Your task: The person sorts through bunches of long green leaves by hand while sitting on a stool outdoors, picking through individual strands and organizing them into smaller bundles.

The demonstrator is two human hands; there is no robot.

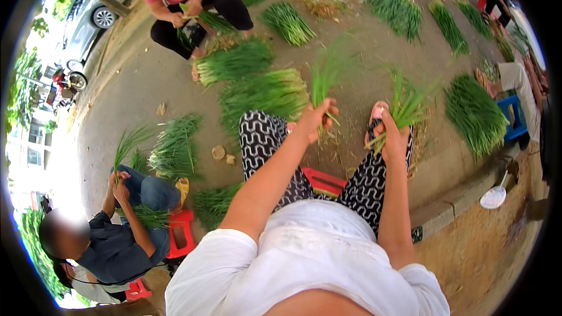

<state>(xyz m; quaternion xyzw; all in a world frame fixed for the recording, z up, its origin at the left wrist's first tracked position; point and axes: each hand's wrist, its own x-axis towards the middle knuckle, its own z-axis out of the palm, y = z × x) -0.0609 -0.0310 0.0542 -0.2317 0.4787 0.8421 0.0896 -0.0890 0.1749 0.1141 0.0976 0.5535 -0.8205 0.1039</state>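
Note:
My left hand (315,120) grips a bunch of green chives (326,74) near its base, leaves pointing up and blurred by motion. To its right, my right hand (394,138) is closed on a second bunch (406,105), whose pale stalks stick out below the thumb. Both hands are in front of my knees and apart from each other. A large pile of chives (268,96) lies on the pavement left of my left hand, with another pile (237,59) beyond it. Loose trimmings (325,151) are scattered on the ground between my legs.
A red plastic stool (326,182) shows between my thighs. Co-workers sit at the left (127,237) and upper left (189,0), each holding chives. A chive pile (476,114) lies at right beside a blue stool (513,116). A stone kerb (432,219) and a round white fan (493,197) are lower right.

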